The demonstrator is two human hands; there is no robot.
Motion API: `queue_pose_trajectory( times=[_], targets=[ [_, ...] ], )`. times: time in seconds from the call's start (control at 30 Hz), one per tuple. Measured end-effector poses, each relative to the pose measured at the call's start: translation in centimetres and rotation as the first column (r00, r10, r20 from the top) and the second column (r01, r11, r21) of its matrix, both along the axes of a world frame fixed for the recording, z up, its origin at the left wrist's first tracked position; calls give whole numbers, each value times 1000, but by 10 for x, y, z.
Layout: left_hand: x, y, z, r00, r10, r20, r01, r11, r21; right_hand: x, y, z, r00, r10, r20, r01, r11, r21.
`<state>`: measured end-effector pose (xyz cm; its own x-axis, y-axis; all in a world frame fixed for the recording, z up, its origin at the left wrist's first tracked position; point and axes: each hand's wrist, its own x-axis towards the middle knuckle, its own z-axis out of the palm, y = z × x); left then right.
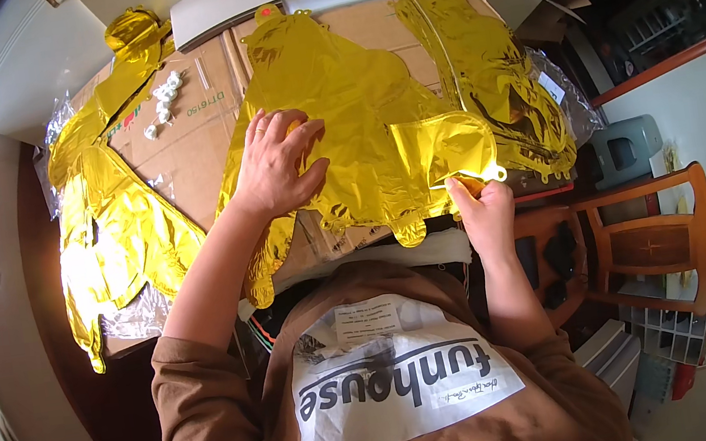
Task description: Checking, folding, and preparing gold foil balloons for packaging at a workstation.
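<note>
Fingertips of the right hand (485,206) pinched the folded-over corner of a flat, uninflated gold foil balloon (348,122), closed on the shiny film near its lower right edge, while the left hand (273,164) lay spread and open on the balloon's middle, pressing it down rather than grasping it. The balloon lay across the flattened brown cardboard sheets (195,125) that covered the desk, its lower edge hanging slightly over the near side toward the person's brown sweatshirt (378,397). A sharp tug at that pinched corner could probably have creased or torn the thin film, since the left palm pinned the rest in place; the slick foil might also have slid off the cardboard's near edge if the palm lifted. More gold foil balloons lay to either side, one long crumpled piece at the left (99,211) and another at the right (495,74), close enough to be snagged or dragged along. A small cluster of white plastic pieces (163,98) sat on the cardboard beyond the left hand. At the far edge were grey flat boards (219,6). To the right stood a wooden chair (654,241) and a grey box-like appliance (627,148).
</note>
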<state>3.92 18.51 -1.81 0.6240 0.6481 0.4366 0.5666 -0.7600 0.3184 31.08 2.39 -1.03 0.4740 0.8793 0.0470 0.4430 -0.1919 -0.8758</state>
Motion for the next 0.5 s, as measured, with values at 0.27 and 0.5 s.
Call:
queue_pose_trajectory(
  times=[0.27,0.5],
  targets=[
    [1,-1,0,998,-5,-58,6,1000,12,-5,-4,9,979,-14,206,20,999,-25],
    [2,-2,1,998,-2,-70,4,1000,24,-51,-2,8,829,205,521,-394,874,284]
  ],
)
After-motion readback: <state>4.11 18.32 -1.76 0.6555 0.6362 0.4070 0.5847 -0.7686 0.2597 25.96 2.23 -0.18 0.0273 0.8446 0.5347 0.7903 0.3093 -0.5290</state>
